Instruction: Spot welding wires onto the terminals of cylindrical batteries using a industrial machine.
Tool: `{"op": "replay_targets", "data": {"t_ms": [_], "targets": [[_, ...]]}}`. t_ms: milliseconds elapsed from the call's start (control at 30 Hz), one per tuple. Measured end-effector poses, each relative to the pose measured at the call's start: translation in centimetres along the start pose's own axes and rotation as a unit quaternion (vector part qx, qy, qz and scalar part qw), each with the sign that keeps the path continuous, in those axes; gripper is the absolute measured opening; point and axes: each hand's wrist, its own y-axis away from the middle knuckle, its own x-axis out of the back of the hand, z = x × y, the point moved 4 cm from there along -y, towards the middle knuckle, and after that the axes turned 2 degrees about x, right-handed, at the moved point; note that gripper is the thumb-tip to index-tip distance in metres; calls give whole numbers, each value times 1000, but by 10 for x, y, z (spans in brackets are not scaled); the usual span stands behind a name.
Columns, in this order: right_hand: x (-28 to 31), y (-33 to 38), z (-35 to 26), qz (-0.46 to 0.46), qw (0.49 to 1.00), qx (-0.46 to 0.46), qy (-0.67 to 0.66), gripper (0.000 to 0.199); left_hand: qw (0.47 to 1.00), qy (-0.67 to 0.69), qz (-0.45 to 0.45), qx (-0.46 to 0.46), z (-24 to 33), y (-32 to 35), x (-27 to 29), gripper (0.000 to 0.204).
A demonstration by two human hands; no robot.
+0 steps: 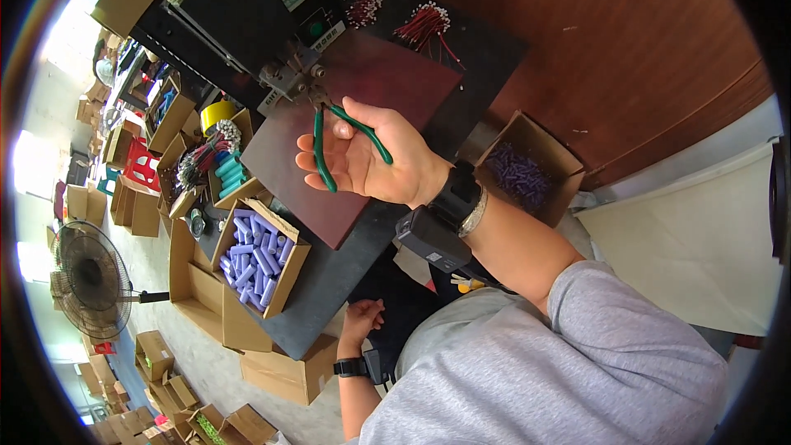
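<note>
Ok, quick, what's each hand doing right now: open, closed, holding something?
Left hand: loosely curled; can't tell whether anything is inside.
Right hand: palm up, fingers partly curled, holding green-handled pliers.

Here are the pliers point(319, 138): smooth green handles point(322, 166), plastic by the look, with a slight sheen! Under them, a smooth maroon board point(395, 82), mostly matt, on a dark matt counter point(317, 305). Now plain cardboard box point(289, 278), satin-smooth purple cylinders point(259, 255), polished wood-look panel point(626, 58), soft grey cloth sleeve point(626, 321).

green-handled pliers point(320, 148) rest, handles spread, across the right hand point(362, 166).
</note>
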Motion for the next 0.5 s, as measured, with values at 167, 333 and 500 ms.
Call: {"op": "replay_targets", "data": {"t_ms": [167,333,500], "targets": [[4,-4,0,-30,999,-12,-19,42,1000,17,4,8,-2,-1,2,25],[4,-3,0,-32,999,-15,-18,41,999,30,7,19,-6,-1,3,25],[4,-4,3,-68,995,10,-70,39,999,30,10,18,-4,0,4,25]]}}
